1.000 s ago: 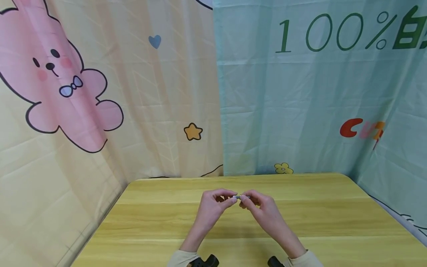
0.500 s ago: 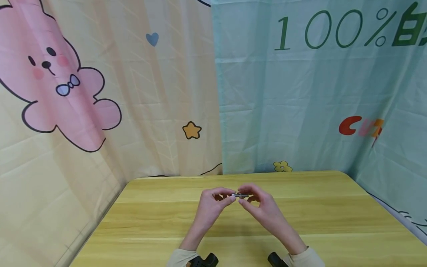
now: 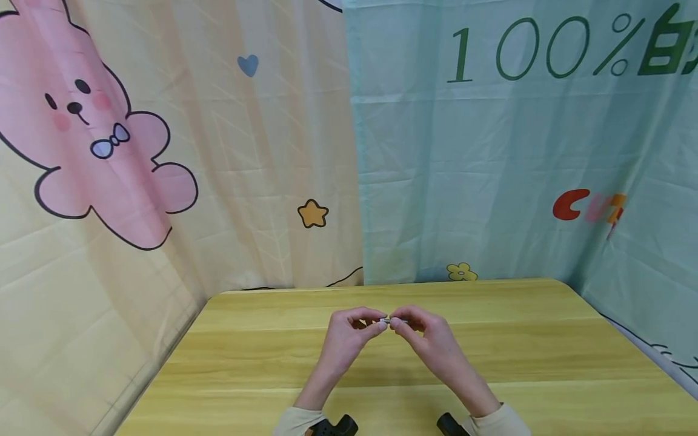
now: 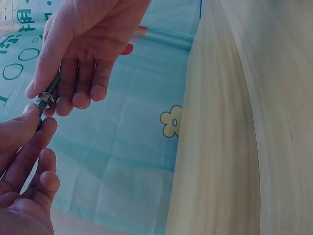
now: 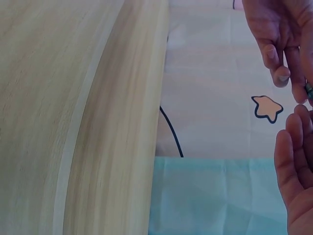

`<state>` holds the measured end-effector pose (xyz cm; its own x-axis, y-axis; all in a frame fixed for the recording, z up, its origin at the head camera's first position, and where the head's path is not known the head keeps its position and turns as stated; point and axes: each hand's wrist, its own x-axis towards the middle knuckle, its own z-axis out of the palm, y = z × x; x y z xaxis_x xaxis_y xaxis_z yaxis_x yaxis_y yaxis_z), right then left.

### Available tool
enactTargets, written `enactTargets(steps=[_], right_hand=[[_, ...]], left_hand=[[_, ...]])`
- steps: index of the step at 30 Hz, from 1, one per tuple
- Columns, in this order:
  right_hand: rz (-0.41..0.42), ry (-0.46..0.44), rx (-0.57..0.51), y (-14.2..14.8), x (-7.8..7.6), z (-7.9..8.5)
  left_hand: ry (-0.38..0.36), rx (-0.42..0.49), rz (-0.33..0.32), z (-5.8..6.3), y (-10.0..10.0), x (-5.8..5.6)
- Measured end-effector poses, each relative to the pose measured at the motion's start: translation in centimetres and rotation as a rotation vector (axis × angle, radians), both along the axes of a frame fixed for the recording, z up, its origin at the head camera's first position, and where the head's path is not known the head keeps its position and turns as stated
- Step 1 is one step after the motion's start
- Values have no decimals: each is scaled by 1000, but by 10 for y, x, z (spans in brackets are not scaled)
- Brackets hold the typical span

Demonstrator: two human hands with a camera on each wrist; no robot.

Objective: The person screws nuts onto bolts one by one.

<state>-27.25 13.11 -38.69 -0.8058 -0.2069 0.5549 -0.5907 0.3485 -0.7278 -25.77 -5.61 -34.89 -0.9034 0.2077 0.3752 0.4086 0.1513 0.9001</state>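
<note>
Above the table, my left hand [image 3: 348,334] pinches one end of a small metal bolt [image 4: 53,85] between thumb and fingertips. The bolt's threaded shank points toward the right hand. On that shank sits a nut [image 4: 44,98], and my right hand [image 3: 429,336] has its thumb and forefinger at either side of it, pinching. The other fingers of the right hand hang loosely behind, as the left wrist view shows. The end in the left fingers is mostly covered. In the right wrist view only a sliver of the bolt [image 5: 309,91] shows at the right edge.
Both hands are over the far half of a wooden table [image 3: 245,363]. Printed curtains hang behind it, a cream one [image 3: 262,151] at left and a blue-green one [image 3: 491,151] at right. Dark wrist mounts [image 3: 339,426] are strapped at the sleeves.
Half a second ago the right thumb and fingers were spread around the nut; now they have closed in and pinch it again. The left hand keeps its hold, nearly still.
</note>
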Motion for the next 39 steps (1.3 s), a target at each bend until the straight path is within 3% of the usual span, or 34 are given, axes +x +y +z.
enactTargets(steps=[5, 12, 15, 23, 35, 39], right_hand=[[18, 6, 0, 0, -1, 2], [70, 137, 1, 1, -3, 9], [56, 143, 20, 1, -3, 9], [35, 98, 18, 0, -4, 6], [-25, -103, 25, -1, 1, 3], [20, -97, 8, -2, 2, 3]], left_hand=[[-14, 19, -2, 2, 0, -1], [6, 23, 10, 8, 0, -3], [7, 16, 6, 9, -1, -3], [8, 20, 6, 9, -2, -3], [-8, 23, -14, 5, -1, -1], [-14, 25, 1, 3, -1, 1]])
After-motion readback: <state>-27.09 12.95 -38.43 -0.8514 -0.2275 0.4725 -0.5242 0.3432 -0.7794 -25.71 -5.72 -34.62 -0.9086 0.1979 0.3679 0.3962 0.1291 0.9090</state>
